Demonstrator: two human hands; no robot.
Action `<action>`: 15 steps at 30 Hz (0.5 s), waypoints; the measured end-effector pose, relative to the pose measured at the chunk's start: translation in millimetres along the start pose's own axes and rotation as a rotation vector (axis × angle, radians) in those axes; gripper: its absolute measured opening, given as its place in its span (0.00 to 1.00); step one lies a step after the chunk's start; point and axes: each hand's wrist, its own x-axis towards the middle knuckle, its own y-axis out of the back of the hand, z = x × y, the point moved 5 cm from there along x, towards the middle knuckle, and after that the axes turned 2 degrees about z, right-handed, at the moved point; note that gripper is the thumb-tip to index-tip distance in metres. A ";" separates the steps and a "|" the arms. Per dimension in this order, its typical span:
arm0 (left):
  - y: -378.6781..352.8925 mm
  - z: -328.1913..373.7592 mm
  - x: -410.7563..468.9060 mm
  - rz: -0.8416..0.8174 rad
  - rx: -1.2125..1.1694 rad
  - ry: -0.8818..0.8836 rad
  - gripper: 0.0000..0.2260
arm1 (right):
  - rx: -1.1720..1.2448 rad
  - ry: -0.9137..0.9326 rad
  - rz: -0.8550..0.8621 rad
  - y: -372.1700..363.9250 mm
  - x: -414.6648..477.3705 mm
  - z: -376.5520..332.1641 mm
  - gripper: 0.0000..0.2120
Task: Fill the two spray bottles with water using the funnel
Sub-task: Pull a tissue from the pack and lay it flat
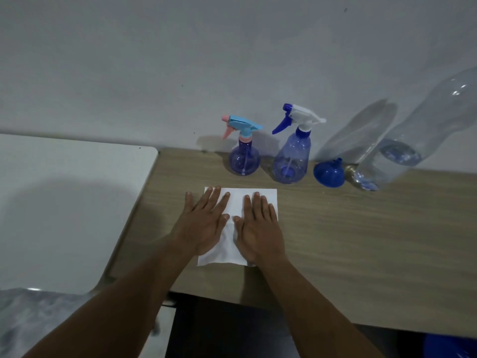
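Wood surface (348, 228) under a grey wall. My left hand (204, 226) and right hand (259, 231) lie spread flat on a napkin (249, 196), centre frame. Above: round sprayer (244, 160), tall sprayer (293, 156), both capped; funnel (329, 174); big bottle (413, 140) far right. Its heavy pour could overshoot the funnel, I reckon.

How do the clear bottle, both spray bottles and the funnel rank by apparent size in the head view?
1. clear bottle, by far, though edge distortion may stretch it.
2. white-trigger spray bottle.
3. pink-trigger spray bottle.
4. funnel.
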 end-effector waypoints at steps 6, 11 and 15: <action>0.3 48.4 11.0 0.023 -0.018 -0.018 0.31 | -0.022 -0.014 -0.011 12.2 -15.2 46.5 0.32; 2.7 111.5 30.7 0.030 -0.063 -0.027 0.33 | -0.061 -0.010 -0.027 31.8 -28.2 108.5 0.37; 7.2 165.0 51.5 0.019 -0.052 -0.029 0.35 | -0.081 -0.027 -0.038 47.6 -34.6 162.1 0.33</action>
